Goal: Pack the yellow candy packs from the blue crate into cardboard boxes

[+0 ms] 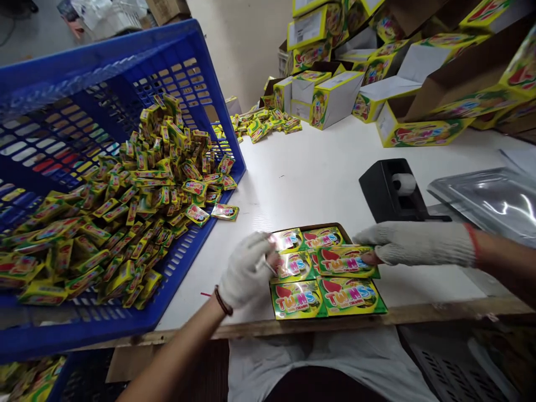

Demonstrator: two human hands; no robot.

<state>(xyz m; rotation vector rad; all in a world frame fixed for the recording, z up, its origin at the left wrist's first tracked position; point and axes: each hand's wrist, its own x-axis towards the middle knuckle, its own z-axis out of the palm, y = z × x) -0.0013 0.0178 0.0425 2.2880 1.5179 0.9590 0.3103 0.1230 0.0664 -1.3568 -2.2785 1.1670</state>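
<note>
Both my hands wear white knit gloves. Several yellow-green candy packets [326, 279] lie in rows on a flat brown tray [340, 226] near the table's front edge. My left hand [247, 269] is curled at the left side of the rows, fingers pinched on a shiny packet [288, 240]. My right hand [412, 243] reaches in from the right, and its fingers press on the right middle packet [347, 261].
A tilted blue crate [104, 184] at the left spills a heap of small packets. A black tape dispenser [391, 190] stands behind the tray. Shiny plastic film [489, 198] lies at the right. Yellow cartons [402, 72] and loose packets [263, 123] fill the table's far side.
</note>
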